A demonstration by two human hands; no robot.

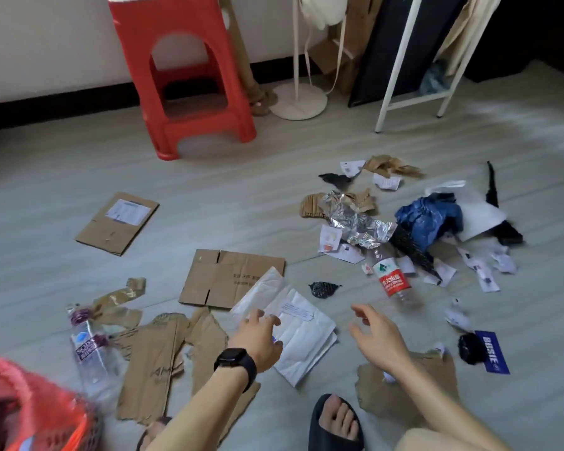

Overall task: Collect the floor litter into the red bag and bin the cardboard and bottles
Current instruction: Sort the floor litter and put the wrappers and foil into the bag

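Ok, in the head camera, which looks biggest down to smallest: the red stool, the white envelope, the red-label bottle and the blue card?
1. red stool, even though it stands farthest away
2. white envelope
3. red-label bottle
4. blue card, only a little smaller-looking than the bottle

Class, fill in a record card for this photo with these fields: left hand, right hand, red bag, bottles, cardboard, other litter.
left hand: open, fingers at the white mailer
right hand: open, holds nothing, above the floor
red bag: lower left, beside the person
bottles: red-label bottle lies by the litter pile; purple-label bottle lies near the bag
cardboard: flat and torn pieces, all on the floor
other litter: foil, blue bag, paper scraps
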